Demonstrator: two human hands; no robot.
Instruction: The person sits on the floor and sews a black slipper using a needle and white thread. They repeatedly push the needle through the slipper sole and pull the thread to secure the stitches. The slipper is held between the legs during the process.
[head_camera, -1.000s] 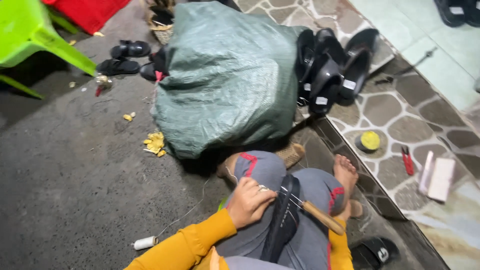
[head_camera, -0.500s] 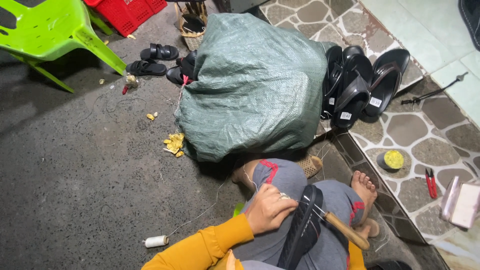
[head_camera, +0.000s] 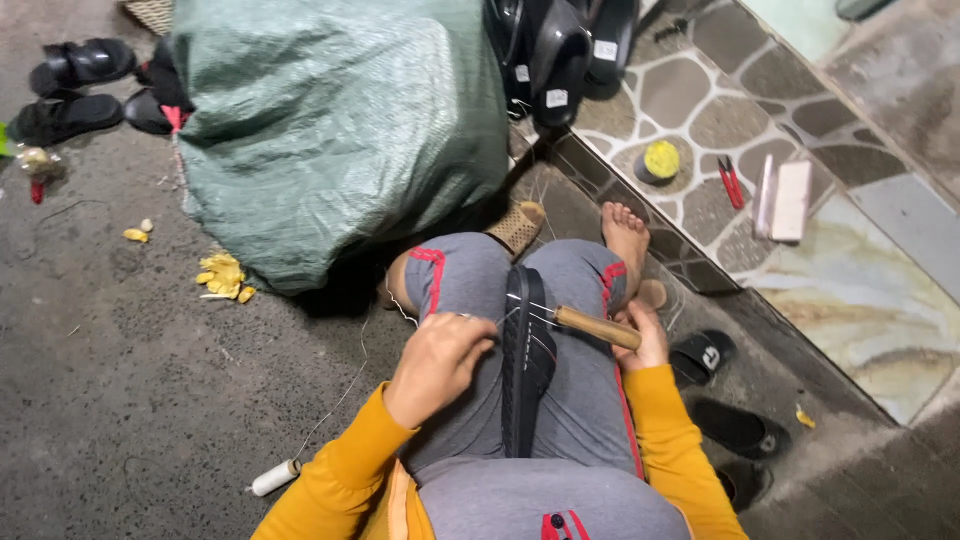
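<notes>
Rough dark concrete floor (head_camera: 130, 400), raised step of irregular stone tiles (head_camera: 720, 110), bulging green woven sack (head_camera: 330, 130)

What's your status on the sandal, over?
Left hand pinching thread beside black sandal on lap. Right hand gripping wooden-handled awl, tip at sandal edge. Green sack ahead, not in the way.

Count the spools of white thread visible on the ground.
1: a white thread spool lies on the grey concrete, beside the yellow left sleeve. Others may be hidden behind the large green woven sack.
</notes>
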